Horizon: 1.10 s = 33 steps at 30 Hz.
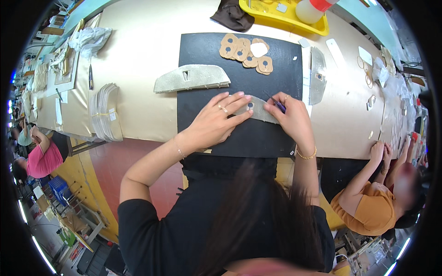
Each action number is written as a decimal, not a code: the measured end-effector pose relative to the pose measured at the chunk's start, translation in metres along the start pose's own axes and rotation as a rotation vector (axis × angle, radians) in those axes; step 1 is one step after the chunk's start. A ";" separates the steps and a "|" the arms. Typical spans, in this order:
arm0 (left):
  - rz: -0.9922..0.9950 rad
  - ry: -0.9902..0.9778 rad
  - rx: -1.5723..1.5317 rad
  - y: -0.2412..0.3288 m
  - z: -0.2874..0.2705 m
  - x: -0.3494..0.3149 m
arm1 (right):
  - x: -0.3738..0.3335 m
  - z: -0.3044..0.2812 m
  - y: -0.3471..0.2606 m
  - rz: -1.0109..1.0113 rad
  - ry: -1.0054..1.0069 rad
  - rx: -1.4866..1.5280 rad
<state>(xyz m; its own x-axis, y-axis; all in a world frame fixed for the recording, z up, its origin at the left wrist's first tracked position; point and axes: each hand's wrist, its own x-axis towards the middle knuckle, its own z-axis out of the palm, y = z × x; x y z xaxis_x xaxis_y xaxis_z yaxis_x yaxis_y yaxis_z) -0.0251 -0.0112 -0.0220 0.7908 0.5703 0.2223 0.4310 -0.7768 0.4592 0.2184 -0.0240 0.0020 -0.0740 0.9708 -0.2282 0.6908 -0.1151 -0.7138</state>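
Panel (260,110), one beneath left fingers (239,117), spread apart; one purple tool (280,106) clamped in right fingers (274,112).

A black T-shirt (184,225) and gold bracelet (307,157) show.

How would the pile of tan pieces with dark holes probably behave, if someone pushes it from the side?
The tan pieces would probably slide apart, since they overlap loosely and no band shows around them. Each is likely light, as it looks small and thin. Rolling seems unlikely, because they lie flat on the black mat.
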 end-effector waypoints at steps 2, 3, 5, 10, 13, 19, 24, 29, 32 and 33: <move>-0.097 0.194 -0.032 -0.006 -0.007 -0.007 | -0.006 -0.007 0.008 0.035 0.051 0.158; -0.176 0.294 -0.025 -0.010 -0.012 -0.011 | -0.011 -0.010 0.014 0.032 0.074 0.238; -0.342 0.446 0.053 -0.021 -0.025 -0.021 | -0.017 -0.019 0.027 0.059 0.223 0.467; -0.392 0.446 0.240 -0.051 -0.055 -0.029 | -0.024 -0.043 0.064 0.147 0.609 0.848; -0.371 0.340 0.233 -0.058 -0.063 -0.026 | -0.023 -0.048 0.081 0.320 0.699 0.668; -0.341 0.170 0.148 -0.066 -0.076 -0.020 | -0.033 -0.041 0.095 0.385 0.738 0.391; -0.182 0.203 0.299 -0.065 -0.074 -0.024 | -0.028 -0.032 0.084 0.305 0.714 0.401; -0.684 0.632 -0.284 -0.067 -0.079 -0.024 | -0.019 -0.027 0.056 0.147 0.641 0.543; -0.698 0.919 -0.771 -0.060 -0.092 -0.022 | -0.020 -0.022 0.030 0.082 0.546 0.758; -0.688 0.936 -0.896 -0.052 -0.094 -0.021 | -0.019 -0.019 0.020 0.047 0.504 0.820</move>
<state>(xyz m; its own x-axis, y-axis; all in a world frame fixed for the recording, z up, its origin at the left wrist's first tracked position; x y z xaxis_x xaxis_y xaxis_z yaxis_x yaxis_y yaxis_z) -0.1053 0.0423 0.0302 -0.1698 0.9843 0.0475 -0.0858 -0.0627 0.9943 0.2477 -0.0412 0.0045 0.3907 0.9158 -0.0932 -0.0462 -0.0816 -0.9956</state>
